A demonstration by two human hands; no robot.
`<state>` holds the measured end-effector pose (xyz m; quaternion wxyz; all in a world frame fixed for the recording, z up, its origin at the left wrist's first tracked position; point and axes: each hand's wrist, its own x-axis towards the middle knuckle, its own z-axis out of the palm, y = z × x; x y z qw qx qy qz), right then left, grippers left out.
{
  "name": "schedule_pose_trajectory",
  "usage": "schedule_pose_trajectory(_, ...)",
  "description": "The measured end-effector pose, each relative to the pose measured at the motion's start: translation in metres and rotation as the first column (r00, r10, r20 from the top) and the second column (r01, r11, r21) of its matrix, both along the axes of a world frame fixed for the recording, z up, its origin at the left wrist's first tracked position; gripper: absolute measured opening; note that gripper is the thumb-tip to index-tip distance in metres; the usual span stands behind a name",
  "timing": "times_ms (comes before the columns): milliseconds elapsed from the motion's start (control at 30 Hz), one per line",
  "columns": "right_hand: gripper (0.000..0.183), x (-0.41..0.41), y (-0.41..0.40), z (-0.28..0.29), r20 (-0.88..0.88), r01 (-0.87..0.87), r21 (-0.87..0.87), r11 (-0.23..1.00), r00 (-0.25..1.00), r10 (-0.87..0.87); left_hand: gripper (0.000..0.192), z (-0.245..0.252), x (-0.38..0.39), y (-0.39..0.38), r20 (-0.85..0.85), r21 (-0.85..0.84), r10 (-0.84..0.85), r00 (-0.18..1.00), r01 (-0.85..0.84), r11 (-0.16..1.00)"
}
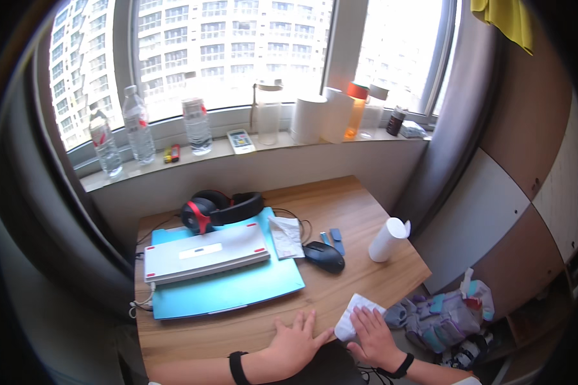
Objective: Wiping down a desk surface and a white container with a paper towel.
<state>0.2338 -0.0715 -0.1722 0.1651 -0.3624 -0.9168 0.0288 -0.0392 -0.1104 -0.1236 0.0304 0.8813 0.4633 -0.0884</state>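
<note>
My left hand (pixel 298 340) rests palm down on the wooden desk (pixel 361 284) near its front edge, fingers spread, holding nothing. My right hand (pixel 374 337) lies over a folded white tissue (pixel 349 320) at the desk's front right edge and keeps it pressed to the surface. Its fingers are nearly straight and close together, and the thumb is apart. Beyond the tissue stands a white paper roll (pixel 387 243) with a loose end. A black computer mouse (pixel 324 256) sits farther back, left of the roll. Each wrist wears a black band.
An upturned keyboard (pixel 207 255) lies on a light blue flat panel (pixel 231 293), with black-and-red headphones (pixel 221 209) behind. Crumpled paper (pixel 286 237) is beside them. Water bottles (pixel 137 127), a remote control (pixel 241 141) and rolls line the windowsill. A grey backpack (pixel 443 320) is right of the desk.
</note>
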Motion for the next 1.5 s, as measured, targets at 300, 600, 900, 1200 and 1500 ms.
schedule_pose_trajectory(300,0.073,0.006,0.017,0.001,0.028,-0.030,0.042,0.999,0.999,0.029,0.060,-0.006,0.002,0.002,0.010,0.017,0.004,1.000,-0.005,1.000)
schedule_pose_trajectory(600,0.064,0.088,0.065,-0.008,0.006,0.222,0.064,0.973,0.975,-0.223,0.060,-0.013,0.005,0.003,0.018,0.065,0.007,1.000,-0.008,0.998)
schedule_pose_trajectory(900,0.066,0.061,0.042,-0.024,0.040,0.198,0.012,0.980,0.979,-0.198,0.057,-0.037,0.010,0.002,0.082,0.078,0.052,0.995,-0.058,0.995)
schedule_pose_trajectory(1200,0.069,0.023,0.009,-0.025,0.060,0.027,-0.033,0.999,0.998,-0.025,0.058,-0.024,0.012,0.001,0.070,0.055,0.080,0.994,-0.084,0.995)
schedule_pose_trajectory(1500,0.071,0.101,0.066,-0.022,0.057,0.280,0.064,0.958,0.957,-0.283,0.059,-0.018,0.015,0.002,0.026,0.049,0.090,0.996,-0.091,0.995)
